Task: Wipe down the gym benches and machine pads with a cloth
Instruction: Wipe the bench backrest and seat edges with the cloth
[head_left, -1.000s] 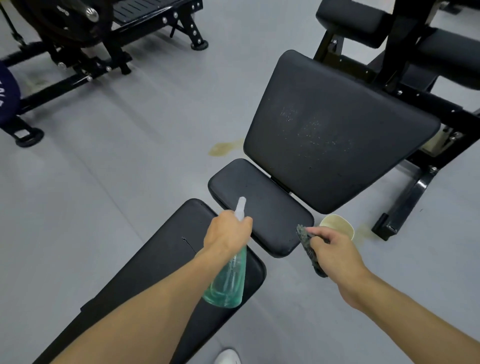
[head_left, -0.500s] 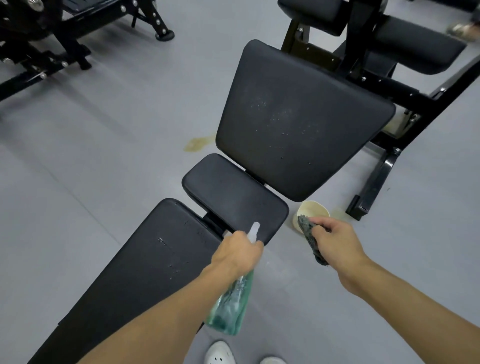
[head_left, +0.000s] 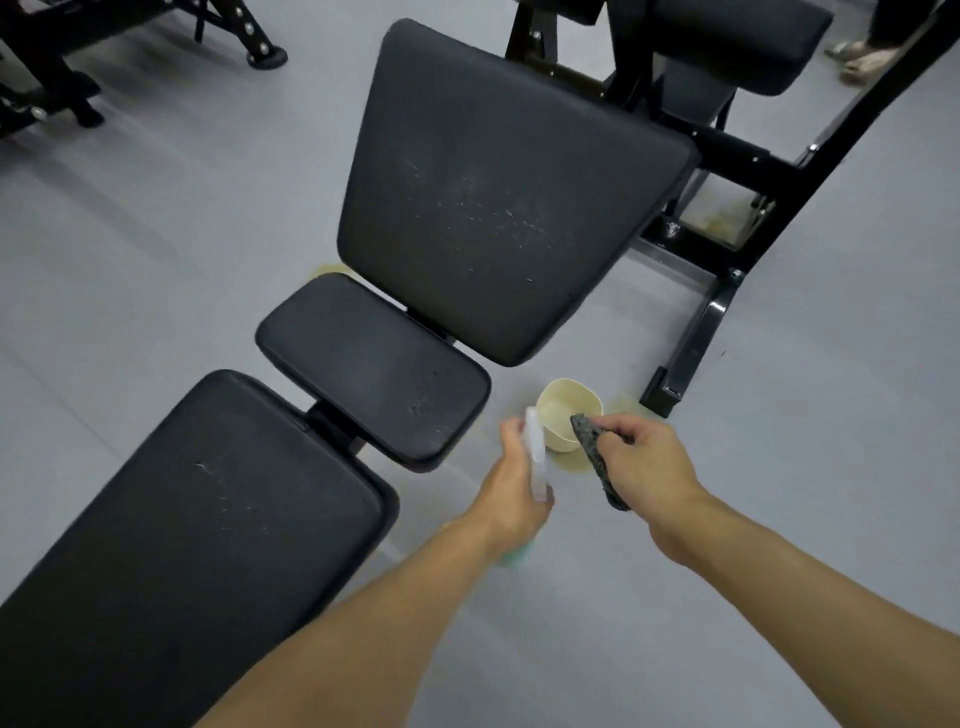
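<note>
Head camera looks down (closely) over bench.

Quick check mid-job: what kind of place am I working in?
Most likely a gym: a black bench with a wide angled back pad and small seat pad, plus a black steel machine frame behind it, on grey flooring.

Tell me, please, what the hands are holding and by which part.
The left hand grips the spray bottle around its neck; the right hand pinches the dark cloth near its upper end.
</note>
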